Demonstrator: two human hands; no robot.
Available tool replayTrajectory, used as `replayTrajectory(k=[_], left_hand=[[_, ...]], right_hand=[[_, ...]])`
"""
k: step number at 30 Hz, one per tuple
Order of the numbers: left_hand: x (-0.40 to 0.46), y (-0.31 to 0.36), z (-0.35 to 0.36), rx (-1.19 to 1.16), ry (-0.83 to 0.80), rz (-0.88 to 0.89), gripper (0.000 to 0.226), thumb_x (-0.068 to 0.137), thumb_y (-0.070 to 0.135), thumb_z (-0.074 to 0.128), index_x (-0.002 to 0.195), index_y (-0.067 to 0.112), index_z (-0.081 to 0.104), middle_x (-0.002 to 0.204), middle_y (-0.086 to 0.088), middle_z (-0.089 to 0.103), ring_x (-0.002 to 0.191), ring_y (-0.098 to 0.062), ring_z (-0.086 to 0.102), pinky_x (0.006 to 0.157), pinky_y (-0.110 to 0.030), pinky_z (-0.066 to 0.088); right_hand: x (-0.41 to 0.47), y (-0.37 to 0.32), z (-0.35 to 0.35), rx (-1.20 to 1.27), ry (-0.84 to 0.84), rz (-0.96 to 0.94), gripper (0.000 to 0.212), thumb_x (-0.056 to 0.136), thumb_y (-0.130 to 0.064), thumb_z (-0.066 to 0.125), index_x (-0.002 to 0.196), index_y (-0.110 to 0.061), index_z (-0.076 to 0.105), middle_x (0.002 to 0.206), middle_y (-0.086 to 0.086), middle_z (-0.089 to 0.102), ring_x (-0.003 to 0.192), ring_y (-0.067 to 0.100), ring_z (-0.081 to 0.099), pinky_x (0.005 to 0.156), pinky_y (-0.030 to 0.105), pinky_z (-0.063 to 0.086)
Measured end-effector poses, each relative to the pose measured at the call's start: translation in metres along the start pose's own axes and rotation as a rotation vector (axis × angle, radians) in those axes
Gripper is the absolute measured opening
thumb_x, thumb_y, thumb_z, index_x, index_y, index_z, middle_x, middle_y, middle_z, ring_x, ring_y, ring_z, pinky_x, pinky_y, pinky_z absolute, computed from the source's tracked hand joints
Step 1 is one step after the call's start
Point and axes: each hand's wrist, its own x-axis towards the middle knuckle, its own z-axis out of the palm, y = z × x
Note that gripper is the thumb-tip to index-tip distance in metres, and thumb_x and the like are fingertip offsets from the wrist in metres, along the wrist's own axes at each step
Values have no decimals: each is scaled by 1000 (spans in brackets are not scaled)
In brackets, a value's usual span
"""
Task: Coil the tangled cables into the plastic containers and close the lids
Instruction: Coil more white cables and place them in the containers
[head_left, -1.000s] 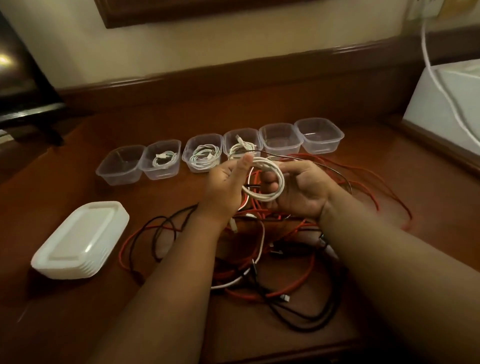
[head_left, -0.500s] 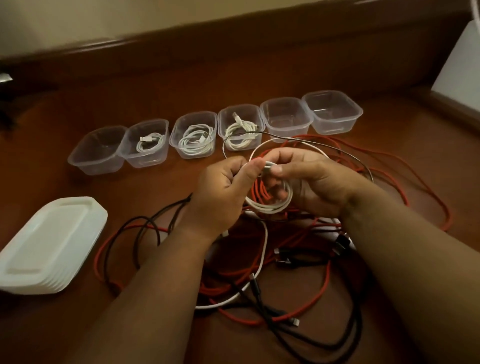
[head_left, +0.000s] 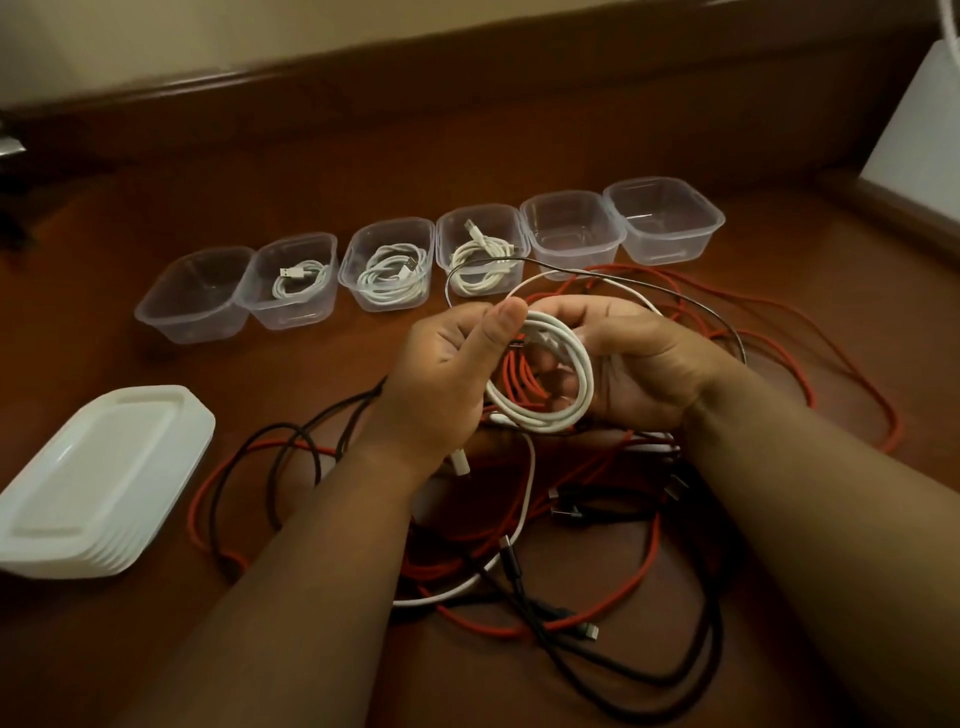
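2 hands: left hand (head_left: 441, 374), right hand (head_left: 639, 374) grip white cable coil (head_left: 558, 379), apparently unfinished.

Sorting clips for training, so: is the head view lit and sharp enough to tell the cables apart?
Head view: dim, warm light; the white cable coil and lid stack stand out, black cables fade into the dark table; wide-angle bend at the edges; little blur.
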Motion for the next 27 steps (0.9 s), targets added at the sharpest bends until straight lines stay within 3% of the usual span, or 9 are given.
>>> replayTrajectory(k=[4,9,14,19,23,25,27], left_hand=[[1,2,-1,2,19,0,45,95,31,46,87,-9,65,54,13,60,49,2,53,55,-7,38],[1,-2,-3,66,11,-6,45,96,41,49,75,4,63,46,12,43,44,-3,36,51,-13,32],[1,0,0,51,-12,-36,37,101,24,43,81,1,64,43,16,47,41,1,41,50,-7,33],[1,1,-2,-1,-34,-60,36,94,36,48,64,26,65,47,12,35,43,-4,28,46,-13,28],[1,-2,-3,67,-12,-39,43,98,37,49,80,1,65,49,13,38,45,-4,30,47,-14,29],[2,-5,-6,133,35,-28,41,99,38,49,89,4,70,49,9,40,45,-7,32,47,-19,30],[2,-7,-7,221,73,-5,49,100,43,49,95,-1,69,54,-10,48,48,-24,39,47,-33,34]], right_hand=[[2,-1,6,-68,66,5,24,82,6,49,104,-2,53,79,11,61,60,15,61,55,24,53],[5,3,6,-150,153,-9,20,91,6,41,104,-3,53,80,11,59,63,17,54,55,24,47],[6,6,13,-222,265,-71,22,90,6,39,93,-8,56,74,5,56,63,13,50,57,23,41],[4,3,14,-148,190,3,14,85,-1,51,94,-10,55,71,3,57,55,11,48,49,19,41],[6,2,14,-161,257,2,9,85,-5,62,92,-10,58,67,1,62,52,10,51,48,18,44],[6,-1,15,-141,312,1,8,91,-2,54,97,-6,58,68,2,65,53,10,54,49,18,47],[5,-3,16,-115,342,17,14,96,-1,46,103,-2,58,70,4,64,54,12,54,50,20,49]])
